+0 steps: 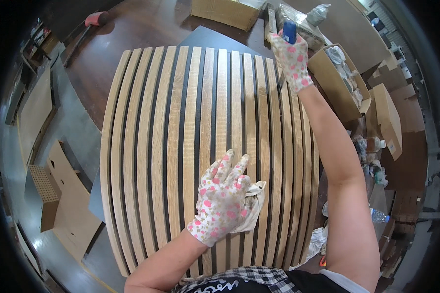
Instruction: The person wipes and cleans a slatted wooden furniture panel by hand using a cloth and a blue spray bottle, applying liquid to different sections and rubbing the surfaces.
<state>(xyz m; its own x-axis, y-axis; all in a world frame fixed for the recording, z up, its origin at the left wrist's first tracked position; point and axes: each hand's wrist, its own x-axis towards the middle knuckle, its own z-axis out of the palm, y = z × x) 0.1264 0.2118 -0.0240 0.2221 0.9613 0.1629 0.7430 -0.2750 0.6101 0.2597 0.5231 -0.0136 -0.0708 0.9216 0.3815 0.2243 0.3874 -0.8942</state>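
— Since the slatted wood panel (200, 127) covers almost the whole bench, where does the nearer hand sit?

— The left hand (222, 198), in a flowered work glove, lies flat near the panel's near edge, a little right of its middle. Its fingers (232, 163) are stretched out and spread across the slats, not curled, and the palm presses a pale cloth (255, 205) down on the wood. Part of the cloth shows from under the palm's right side. The flat spread probably keeps the cloth wide against the slats.

— So it grasps nothing?

— It pins the cloth rather than gripping it.

— And farther off?

— The right arm reaches along the panel's right edge to its far right corner. There the right hand (293, 58), gloved the same way, is clenched around a blue-topped tool (289, 30) held upright just past the panel's far edge. What kind of tool it is cannot be told; the glove hides most of it.

— What lies beyond?

— An open cardboard box (335, 90) stands just off the panel's right edge, another box (225, 12) past the far edge, and flattened cardboard (66, 195) lies on the floor to the left.
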